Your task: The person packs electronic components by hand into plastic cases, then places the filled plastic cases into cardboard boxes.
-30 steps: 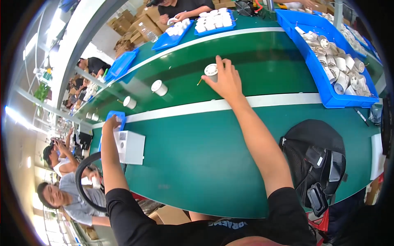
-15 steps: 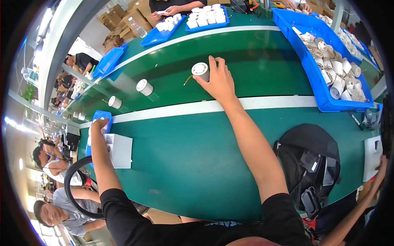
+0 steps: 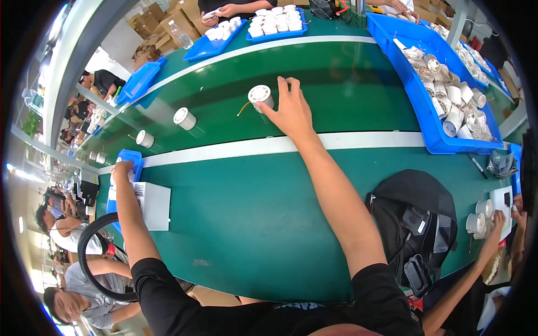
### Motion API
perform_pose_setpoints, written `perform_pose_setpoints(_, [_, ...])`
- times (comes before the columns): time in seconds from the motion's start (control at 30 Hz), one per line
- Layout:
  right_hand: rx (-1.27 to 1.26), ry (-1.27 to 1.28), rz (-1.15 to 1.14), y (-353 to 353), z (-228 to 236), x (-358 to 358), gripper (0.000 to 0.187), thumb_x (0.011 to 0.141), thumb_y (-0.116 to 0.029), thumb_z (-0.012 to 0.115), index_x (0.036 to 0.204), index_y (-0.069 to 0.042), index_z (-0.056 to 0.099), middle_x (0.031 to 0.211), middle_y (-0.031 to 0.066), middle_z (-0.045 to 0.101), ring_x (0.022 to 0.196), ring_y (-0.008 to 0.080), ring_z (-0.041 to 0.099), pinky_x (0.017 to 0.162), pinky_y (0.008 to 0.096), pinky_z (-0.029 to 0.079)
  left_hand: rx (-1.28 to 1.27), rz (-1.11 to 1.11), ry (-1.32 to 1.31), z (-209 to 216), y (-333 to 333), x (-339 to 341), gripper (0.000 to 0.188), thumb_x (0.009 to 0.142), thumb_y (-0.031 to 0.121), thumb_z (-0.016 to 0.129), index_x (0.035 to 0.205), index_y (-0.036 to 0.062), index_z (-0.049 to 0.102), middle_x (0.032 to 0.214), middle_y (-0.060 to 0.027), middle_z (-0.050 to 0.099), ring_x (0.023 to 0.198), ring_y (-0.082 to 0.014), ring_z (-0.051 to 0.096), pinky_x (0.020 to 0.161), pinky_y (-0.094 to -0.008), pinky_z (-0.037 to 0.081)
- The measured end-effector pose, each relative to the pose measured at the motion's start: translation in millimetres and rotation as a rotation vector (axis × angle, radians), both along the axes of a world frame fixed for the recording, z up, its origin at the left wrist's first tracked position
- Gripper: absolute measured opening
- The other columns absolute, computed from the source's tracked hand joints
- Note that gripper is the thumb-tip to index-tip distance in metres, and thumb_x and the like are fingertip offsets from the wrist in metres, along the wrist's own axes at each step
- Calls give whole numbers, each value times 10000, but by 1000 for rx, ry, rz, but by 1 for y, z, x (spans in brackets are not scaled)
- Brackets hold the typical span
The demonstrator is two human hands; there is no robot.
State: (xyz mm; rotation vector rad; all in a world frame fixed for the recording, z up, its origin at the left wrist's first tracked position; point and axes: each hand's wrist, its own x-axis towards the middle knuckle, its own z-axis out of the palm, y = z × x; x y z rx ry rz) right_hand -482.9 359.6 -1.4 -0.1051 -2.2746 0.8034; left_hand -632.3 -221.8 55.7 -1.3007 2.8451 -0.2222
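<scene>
A white cylindrical housing (image 3: 260,99), with a round slotted top and a thin yellowish wire, stands upright on the green belt. My right hand (image 3: 292,112) is just right of it, fingers raised and apart; the thumb tip is at the housing's near side, and I cannot tell if it touches. At the far left my left hand (image 3: 121,168) reaches into a blue tray (image 3: 133,155) of white round parts. Its fingers are mostly hidden, so any hold cannot be made out. Two similar housings (image 3: 185,119) (image 3: 145,139) stand farther left on the belt.
A white box (image 3: 156,206) and black hose (image 3: 84,246) are beside my left arm. To the right lie a black backpack (image 3: 417,224) and a large blue bin (image 3: 448,147) of white housings. A co-worker's hands (image 3: 496,224) are at the right edge; others sit across the belt.
The view has shifted slightly, moving the scene left. My right hand has drawn a little away from the housing. White housings now show beside the co-worker's hands at right.
</scene>
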Motion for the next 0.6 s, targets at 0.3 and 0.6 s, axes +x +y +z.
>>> perform_pose_setpoints(0.3, [-22, -8, 11, 0, 3, 3, 792, 793, -462, 757, 1331, 38, 460, 1296, 208, 433, 1036, 382, 618, 805, 432, 558, -173, -254, -373, 1, -43, -17, 642, 884, 523, 492, 1337, 77, 582, 1434, -140, 513, 1325, -304, 495, 1064, -506, 384])
perform_pose_setpoints(0.6, [10, -103, 6, 20, -8, 3, 802, 780, -434, 771, 1333, 42, 439, 1295, 236, 430, 1078, 393, 588, 835, 436, 555, -34, -377, -152, -131, -46, 59, 625, 888, 509, 532, 1290, 36, 606, 1346, -190, 574, 1246, -346, 556, 1027, -501, 431])
